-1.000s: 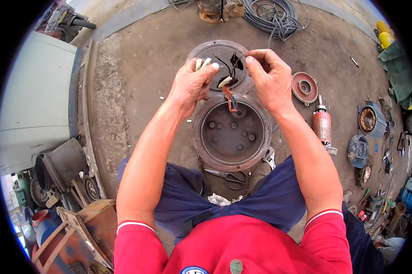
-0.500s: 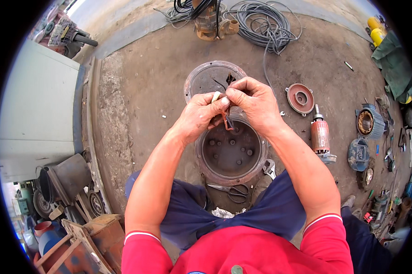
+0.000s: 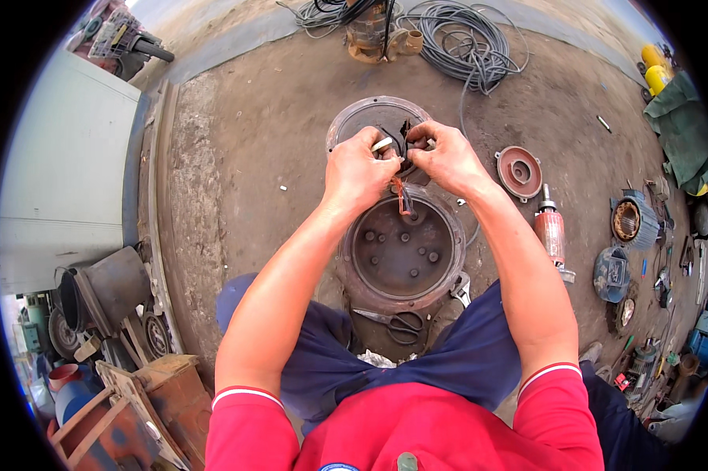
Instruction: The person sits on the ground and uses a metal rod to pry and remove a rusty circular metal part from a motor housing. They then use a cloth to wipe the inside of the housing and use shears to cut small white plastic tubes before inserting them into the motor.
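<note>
My left hand (image 3: 358,173) is closed round a bundle of wires, and a short cream-coloured strip (image 3: 381,144) sticks out between its fingers. Below the fingertips the orange-brown and black wires (image 3: 402,195) hang into a round cast-metal housing (image 3: 363,289) with several bolts inside. Close by on the right, my right hand (image 3: 448,161) pinches a black wire; a small pale piece shows at its fingers. Both fingertips nearly meet, hiding the wire ends. Behind them lies a round metal flange (image 3: 346,127) with a dark hole, black wire rising beside it.
Scissors (image 3: 401,326) and an adjustable wrench (image 3: 461,289) lie near the housing. To the right are a reddish round cover (image 3: 519,172), a rotor (image 3: 551,228) and a blue motor casing (image 3: 644,216). Coiled grey cable (image 3: 468,47) and a pump body (image 3: 367,38) are at the far side.
My hands have drawn slightly apart, and the right fingers have shifted, uncovering a small pale piece. The view has shifted a little; the things on the ground have not visibly moved.
</note>
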`<action>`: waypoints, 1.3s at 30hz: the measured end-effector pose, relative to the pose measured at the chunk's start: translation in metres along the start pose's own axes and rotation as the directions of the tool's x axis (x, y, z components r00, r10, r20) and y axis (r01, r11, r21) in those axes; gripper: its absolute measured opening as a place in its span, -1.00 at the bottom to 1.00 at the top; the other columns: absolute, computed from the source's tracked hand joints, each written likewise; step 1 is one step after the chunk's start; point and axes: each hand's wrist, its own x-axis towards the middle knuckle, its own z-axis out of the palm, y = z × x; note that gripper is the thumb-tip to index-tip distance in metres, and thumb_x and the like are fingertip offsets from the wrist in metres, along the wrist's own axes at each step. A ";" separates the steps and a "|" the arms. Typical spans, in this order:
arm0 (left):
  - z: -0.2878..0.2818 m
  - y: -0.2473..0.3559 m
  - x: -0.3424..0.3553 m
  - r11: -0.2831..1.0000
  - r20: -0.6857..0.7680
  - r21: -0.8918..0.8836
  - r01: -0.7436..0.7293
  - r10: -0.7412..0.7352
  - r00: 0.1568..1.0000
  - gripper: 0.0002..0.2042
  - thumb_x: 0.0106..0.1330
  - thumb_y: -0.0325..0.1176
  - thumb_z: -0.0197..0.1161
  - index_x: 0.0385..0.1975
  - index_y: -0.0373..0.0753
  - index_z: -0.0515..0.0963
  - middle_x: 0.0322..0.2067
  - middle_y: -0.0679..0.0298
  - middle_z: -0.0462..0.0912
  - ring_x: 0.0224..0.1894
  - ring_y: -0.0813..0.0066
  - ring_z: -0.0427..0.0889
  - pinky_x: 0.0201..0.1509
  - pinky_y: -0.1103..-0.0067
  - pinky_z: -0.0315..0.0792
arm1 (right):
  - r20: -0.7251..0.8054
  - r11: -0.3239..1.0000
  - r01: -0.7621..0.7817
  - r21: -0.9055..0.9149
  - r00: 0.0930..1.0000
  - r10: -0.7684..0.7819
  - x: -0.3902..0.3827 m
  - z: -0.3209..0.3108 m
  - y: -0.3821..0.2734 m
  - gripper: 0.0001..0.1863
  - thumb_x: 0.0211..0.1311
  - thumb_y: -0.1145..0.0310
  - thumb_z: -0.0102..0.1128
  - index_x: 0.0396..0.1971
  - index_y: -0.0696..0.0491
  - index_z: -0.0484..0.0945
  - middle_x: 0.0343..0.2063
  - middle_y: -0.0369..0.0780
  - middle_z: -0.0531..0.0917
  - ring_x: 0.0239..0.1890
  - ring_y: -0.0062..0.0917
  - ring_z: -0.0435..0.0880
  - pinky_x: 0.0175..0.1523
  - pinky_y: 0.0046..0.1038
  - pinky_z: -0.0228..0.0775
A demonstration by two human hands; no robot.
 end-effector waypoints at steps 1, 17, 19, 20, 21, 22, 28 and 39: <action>-0.001 0.001 0.001 1.000 -0.003 0.022 0.001 -0.001 1.000 -0.82 0.16 -0.38 0.32 -0.38 -0.37 0.54 -0.51 0.27 0.60 -0.41 0.64 0.50 -0.29 0.56 0.45 | -0.009 0.998 0.039 -0.043 0.999 -0.039 0.002 0.003 0.006 -0.70 0.17 0.40 0.29 -0.11 0.19 0.64 -0.23 -0.08 0.73 -0.17 -0.44 0.70 -0.06 -0.39 0.49; -0.003 0.007 0.000 0.956 0.064 0.292 0.018 -0.039 0.997 -0.69 0.17 -0.16 0.28 -0.19 -0.23 0.66 -0.26 0.00 0.72 -0.11 0.00 0.69 -0.04 0.22 0.52 | -0.016 0.988 0.019 -0.153 1.000 -0.021 -0.001 0.013 -0.003 -0.68 0.10 0.32 0.28 -0.15 0.13 0.67 -0.32 -0.02 0.73 -0.23 -0.30 0.73 -0.06 -0.34 0.51; -0.005 0.007 0.001 0.957 0.057 0.288 0.037 -0.056 0.997 -0.70 0.20 -0.16 0.26 -0.21 -0.23 0.65 -0.26 0.00 0.72 -0.12 -0.01 0.69 -0.05 0.19 0.51 | -0.052 0.986 0.011 -0.167 0.998 -0.020 -0.002 0.013 -0.003 -0.73 0.08 0.31 0.28 -0.24 0.14 0.66 -0.34 -0.02 0.72 -0.26 -0.30 0.73 -0.08 -0.35 0.51; -0.004 0.005 0.001 0.955 0.038 0.296 0.023 -0.036 0.999 -0.70 0.20 -0.16 0.26 -0.23 -0.25 0.64 -0.29 0.01 0.72 -0.15 0.01 0.69 -0.06 0.22 0.51 | -0.051 0.984 -0.009 -0.181 0.999 -0.001 -0.004 0.012 -0.007 -0.73 0.08 0.31 0.28 -0.24 0.14 0.66 -0.34 -0.02 0.72 -0.26 -0.30 0.73 -0.08 -0.35 0.51; -0.003 0.002 0.002 0.953 0.019 0.303 0.010 -0.016 1.000 -0.70 0.21 -0.16 0.27 -0.25 -0.27 0.64 -0.31 0.01 0.72 -0.17 0.04 0.70 -0.07 0.25 0.50 | -0.051 0.980 -0.029 -0.195 0.998 0.019 -0.009 0.008 -0.013 -0.73 0.08 0.32 0.27 -0.25 0.14 0.66 -0.34 -0.03 0.72 -0.26 -0.30 0.73 -0.08 -0.36 0.51; -0.002 -0.001 0.003 0.950 0.000 0.312 -0.003 0.004 1.000 -0.70 0.21 -0.16 0.28 -0.26 -0.29 0.64 -0.34 0.02 0.72 -0.20 0.07 0.70 -0.09 0.28 0.50 | -0.051 0.977 -0.048 -0.209 0.998 0.038 -0.013 0.006 -0.016 -0.74 0.08 0.33 0.27 -0.25 0.14 0.65 -0.34 -0.03 0.72 -0.26 -0.29 0.73 -0.08 -0.37 0.51; 0.007 -0.008 0.002 0.941 -0.091 0.334 -0.061 0.096 0.991 -0.67 0.23 -0.10 0.35 -0.32 -0.30 0.62 -0.42 -0.02 0.69 -0.26 0.06 0.70 -0.15 0.25 0.49 | -0.147 0.987 0.082 -0.138 0.984 -0.102 -0.031 -0.002 -0.009 -0.76 0.12 0.36 0.23 -0.24 0.15 0.65 -0.36 -0.04 0.73 -0.28 -0.36 0.74 -0.11 -0.38 0.51; 0.017 -0.017 -0.006 0.917 0.235 -0.082 -0.391 0.399 0.886 -0.76 0.37 -0.40 0.20 0.00 -0.25 0.58 -0.13 0.08 0.61 -0.04 0.04 0.63 0.00 0.34 0.49 | -0.175 0.884 0.321 -0.341 0.902 -0.395 -0.054 -0.010 -0.011 -0.92 0.13 0.38 0.32 -0.39 0.05 0.66 -0.38 -0.14 0.69 -0.30 -0.19 0.70 -0.21 -0.25 0.54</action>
